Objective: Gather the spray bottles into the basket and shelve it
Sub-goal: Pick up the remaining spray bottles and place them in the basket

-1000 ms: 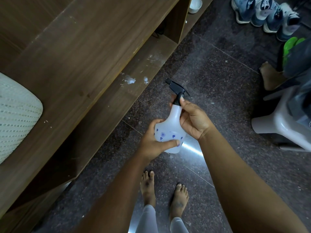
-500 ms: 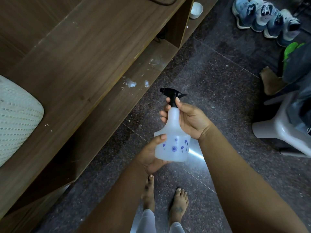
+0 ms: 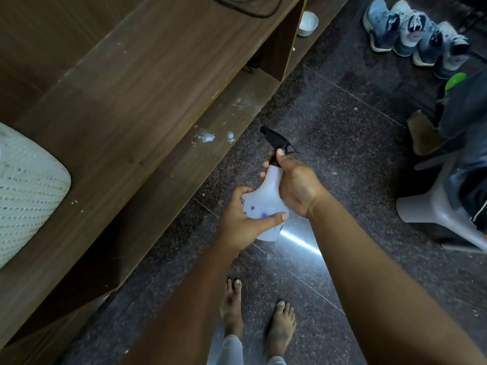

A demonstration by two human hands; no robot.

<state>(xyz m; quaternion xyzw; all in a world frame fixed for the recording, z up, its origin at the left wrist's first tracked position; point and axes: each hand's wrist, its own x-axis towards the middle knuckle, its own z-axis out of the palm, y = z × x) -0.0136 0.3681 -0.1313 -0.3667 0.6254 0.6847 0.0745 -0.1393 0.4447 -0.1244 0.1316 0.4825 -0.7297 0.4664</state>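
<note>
There was one translucent white plastic spray bottle with a black trigger head (image 3: 266,204), one white woven basket (image 3: 29,191), one small white bowl (image 3: 307,23), and four blue-and-white sneakers (image 3: 413,35). Two hands and two bare feet (image 3: 258,317) were counted, plus one grey plastic stool (image 3: 442,206).

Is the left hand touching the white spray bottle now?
Touching. In the head view the left hand wraps the spray bottle at its base, thumb pressed across the front.
</note>
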